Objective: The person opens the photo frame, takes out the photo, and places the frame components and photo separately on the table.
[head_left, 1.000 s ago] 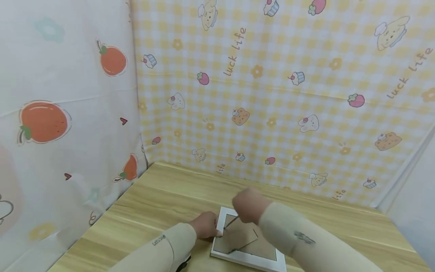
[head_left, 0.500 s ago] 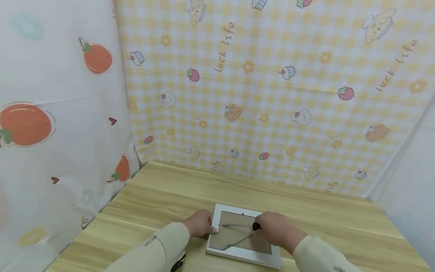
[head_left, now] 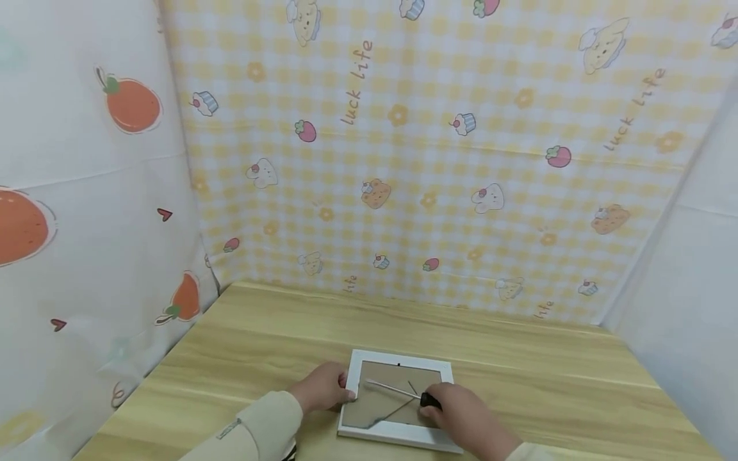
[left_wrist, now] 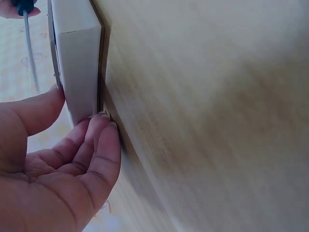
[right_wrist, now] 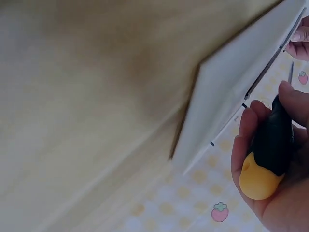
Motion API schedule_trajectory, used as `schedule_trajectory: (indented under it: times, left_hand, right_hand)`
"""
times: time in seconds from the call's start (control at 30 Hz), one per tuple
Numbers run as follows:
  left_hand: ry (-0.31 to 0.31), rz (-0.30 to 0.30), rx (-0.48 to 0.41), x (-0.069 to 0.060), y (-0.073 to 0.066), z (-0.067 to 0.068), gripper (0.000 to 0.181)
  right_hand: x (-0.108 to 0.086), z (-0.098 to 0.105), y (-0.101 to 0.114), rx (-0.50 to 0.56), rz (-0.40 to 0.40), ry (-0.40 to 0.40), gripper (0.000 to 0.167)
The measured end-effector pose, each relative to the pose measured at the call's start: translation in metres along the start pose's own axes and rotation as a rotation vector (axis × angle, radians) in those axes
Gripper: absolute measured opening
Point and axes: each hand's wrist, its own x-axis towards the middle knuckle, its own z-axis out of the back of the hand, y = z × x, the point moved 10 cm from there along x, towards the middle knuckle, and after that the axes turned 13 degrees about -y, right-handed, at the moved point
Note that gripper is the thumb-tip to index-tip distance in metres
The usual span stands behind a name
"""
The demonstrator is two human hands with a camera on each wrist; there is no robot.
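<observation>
A white frame (head_left: 400, 435) with a brown back panel (head_left: 380, 397) lies on the table. My left hand (head_left: 323, 387) grips its left edge, thumb on top and fingers against the side, as the left wrist view shows the hand (left_wrist: 63, 154) on the white side (left_wrist: 79, 63). My right hand (head_left: 469, 416) holds a screwdriver (head_left: 394, 388) over the panel, its shaft pointing left. In the right wrist view my right hand (right_wrist: 285, 203) wraps round the black and yellow handle (right_wrist: 270, 150). A thin dark stand edge (head_left: 394, 410) crosses the panel.
The wood-patterned table (head_left: 277, 320) extends around the frame. Behind it hangs a yellow checked cloth (head_left: 426, 160), with a white fruit-print cloth (head_left: 132, 224) at the left and a plain white one (head_left: 680, 275) at the right.
My right hand has come down and to the right from above the frame, and the screwdriver now lies across the panel at a low angle. My left hand keeps its grip; the head view has shifted.
</observation>
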Motion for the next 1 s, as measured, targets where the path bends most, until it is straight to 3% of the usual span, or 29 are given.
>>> schedule_trajectory:
  times: [0.2,0.3,0.4,0.6,0.83,1.0]
  left_hand:
    - [-0.028,0.05,-0.001,-0.005,0.0,0.005,0.028]
    - [-0.059,0.041,0.011,-0.007,-0.003,0.008,0.021]
    - [-0.104,0.013,0.049,-0.007,-0.009,0.011,0.019]
    - [-0.179,-0.044,0.144,-0.01,-0.022,0.017,0.039]
    - [-0.229,-0.158,0.273,-0.014,-0.041,0.02,0.043]
    - [-0.236,-0.194,0.299,-0.016,-0.049,0.018,0.043]
  right_hand:
    - [-0.005,0.005,0.001,0.055,-0.048,-0.024,0.01]
    - [-0.009,0.006,-0.004,0.08,-0.087,-0.027,0.01]
    - [-0.013,0.012,-0.011,0.06,-0.134,-0.074,0.013]
    - [-0.024,0.03,-0.027,-0.027,-0.224,-0.214,0.019]
    - [-0.036,0.038,-0.049,-0.015,-0.356,-0.206,0.017]
    - [-0.044,0.047,-0.061,-0.037,-0.39,-0.211,0.016]
